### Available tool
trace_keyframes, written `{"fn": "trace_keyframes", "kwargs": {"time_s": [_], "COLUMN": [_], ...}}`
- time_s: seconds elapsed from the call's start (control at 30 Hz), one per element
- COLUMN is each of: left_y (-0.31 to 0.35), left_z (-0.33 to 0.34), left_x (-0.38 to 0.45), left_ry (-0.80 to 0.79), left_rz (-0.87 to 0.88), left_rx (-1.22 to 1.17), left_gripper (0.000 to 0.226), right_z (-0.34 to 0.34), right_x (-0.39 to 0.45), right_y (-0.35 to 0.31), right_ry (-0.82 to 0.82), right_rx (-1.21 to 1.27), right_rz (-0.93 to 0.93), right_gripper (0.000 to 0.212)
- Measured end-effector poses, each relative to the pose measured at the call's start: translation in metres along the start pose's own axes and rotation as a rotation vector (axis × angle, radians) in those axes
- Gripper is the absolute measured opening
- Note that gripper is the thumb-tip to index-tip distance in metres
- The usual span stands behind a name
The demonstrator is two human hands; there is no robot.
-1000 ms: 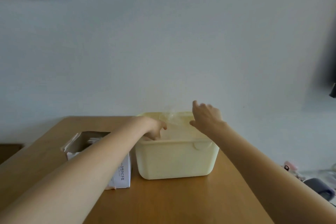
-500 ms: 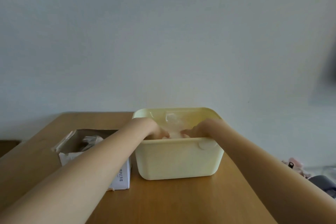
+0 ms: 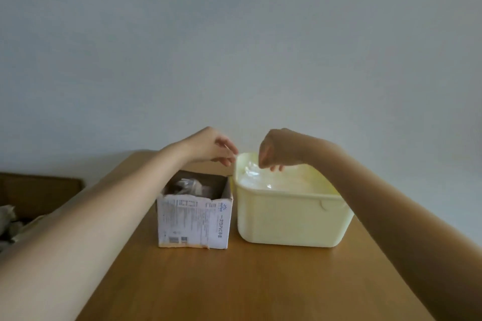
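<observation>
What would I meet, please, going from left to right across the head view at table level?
brown wooden furniture → open cardboard box → pale yellow plastic tub

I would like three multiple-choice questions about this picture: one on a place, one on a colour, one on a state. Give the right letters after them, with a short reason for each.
1. Where does the cardboard box stand relative to the plastic bin?
A. Inside it
B. Beside it, to its left in the view
C. On top of it

2. What colour is the plastic bin?
A. Pale yellow
B. Dark blue
C. Red

3. How is the top of the cardboard box?
A. Taped shut
B. Open
C. Covered by a lid

Answers:
1 B: both stand on the wooden table, with the box to the left of the bin.
2 A: its walls and rim are pale yellow.
3 B: the inside of the box and some crumpled clear material show through the top.
</observation>
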State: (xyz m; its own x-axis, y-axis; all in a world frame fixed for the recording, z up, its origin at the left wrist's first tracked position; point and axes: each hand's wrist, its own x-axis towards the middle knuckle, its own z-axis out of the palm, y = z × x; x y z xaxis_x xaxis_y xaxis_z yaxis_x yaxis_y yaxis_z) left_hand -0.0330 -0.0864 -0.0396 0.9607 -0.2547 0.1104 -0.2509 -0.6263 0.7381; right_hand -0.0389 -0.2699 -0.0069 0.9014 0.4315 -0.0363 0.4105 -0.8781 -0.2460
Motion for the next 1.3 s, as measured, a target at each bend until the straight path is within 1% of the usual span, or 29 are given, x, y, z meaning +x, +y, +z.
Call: {"fn": "trace_keyframes", "kwargs": {"time_s": [0.07, 0.17, 0.23, 0.27, 0.33, 0.4, 0.47, 0.57, 0.63, 0.73, 0.77, 0.83, 0.87, 0.97, 1.07, 1.1, 1.17, 1.27, 1.3], "left_y": [-0.011, -0.027, -0.034, -0.036, -0.038, -0.037, -0.035, -0.040, -0.047, -0.047, -0.044, -0.040, -0.039, -0.040, -0.043, -0.043, -0.043, -0.041, -0.040], "left_z": [-0.006, -0.013, -0.021, -0.024, -0.028, -0.029, -0.029, -0.028, -0.025, -0.019, -0.018, -0.017, -0.018, -0.018, -0.017, -0.016, -0.017, -0.019, -0.019], "left_x": [-0.011, -0.023, -0.028, -0.031, -0.035, -0.038, -0.041, -0.042, -0.039, -0.035, -0.035, -0.034, -0.033, -0.037, -0.039, -0.040, -0.040, -0.044, -0.044], "left_ry": [0.042, 0.090, 0.088, 0.067, 0.002, -0.048, -0.079, -0.115, -0.095, -0.032, -0.002, 0.057, 0.078, 0.090, 0.072, 0.070, 0.075, 0.093, 0.093], "left_rz": [-0.042, -0.095, -0.127, -0.150, -0.193, -0.203, -0.207, -0.213, -0.204, -0.196, -0.202, -0.196, -0.196, -0.220, -0.196, -0.182, -0.154, -0.111, -0.108], "left_rx": [0.055, 0.069, 0.075, 0.081, 0.095, 0.162, 0.256, 0.321, 0.296, 0.232, 0.219, 0.205, 0.201, 0.193, 0.250, 0.258, 0.229, 0.020, 0.003], "left_gripper": [0.011, 0.021, 0.022, 0.021, 0.022, 0.024, 0.029, 0.033, 0.027, 0.008, 0.008, 0.024, 0.028, 0.030, 0.032, 0.032, 0.029, 0.023, 0.024], "right_z": [0.015, 0.051, 0.070, 0.078, 0.089, 0.098, 0.105, 0.103, 0.095, 0.081, 0.079, 0.074, 0.073, 0.074, 0.078, 0.078, 0.077, 0.073, 0.072], "right_x": [0.007, 0.018, 0.029, 0.034, 0.046, 0.055, 0.061, 0.059, 0.054, 0.048, 0.047, 0.044, 0.042, 0.038, 0.042, 0.042, 0.041, 0.035, 0.034], "right_y": [-0.035, -0.067, -0.078, -0.080, -0.082, -0.083, -0.083, -0.078, -0.077, -0.076, -0.074, -0.069, -0.067, -0.066, -0.063, -0.063, -0.063, -0.063, -0.062], "right_ry": [0.009, -0.016, 0.025, 0.057, 0.108, 0.128, 0.140, 0.174, 0.220, 0.310, 0.337, 0.368, 0.349, 0.253, 0.260, 0.268, 0.277, 0.261, 0.253], "right_rx": [0.035, -0.129, -0.165, -0.174, -0.162, -0.036, 0.088, 0.119, 0.178, 0.248, 0.265, 0.310, 0.351, 0.469, 0.593, 0.595, 0.509, 0.364, 0.332], "right_rz": [-0.099, -0.136, -0.170, -0.182, -0.140, -0.038, 0.027, -0.005, -0.043, -0.072, -0.070, -0.058, -0.057, -0.051, -0.017, -0.017, -0.054, -0.134, -0.154], "right_gripper": [0.016, 0.020, 0.020, 0.024, 0.034, 0.038, 0.028, 0.015, 0.013, 0.020, 0.021, 0.022, 0.022, 0.029, 0.025, 0.025, 0.025, 0.021, 0.021]}}
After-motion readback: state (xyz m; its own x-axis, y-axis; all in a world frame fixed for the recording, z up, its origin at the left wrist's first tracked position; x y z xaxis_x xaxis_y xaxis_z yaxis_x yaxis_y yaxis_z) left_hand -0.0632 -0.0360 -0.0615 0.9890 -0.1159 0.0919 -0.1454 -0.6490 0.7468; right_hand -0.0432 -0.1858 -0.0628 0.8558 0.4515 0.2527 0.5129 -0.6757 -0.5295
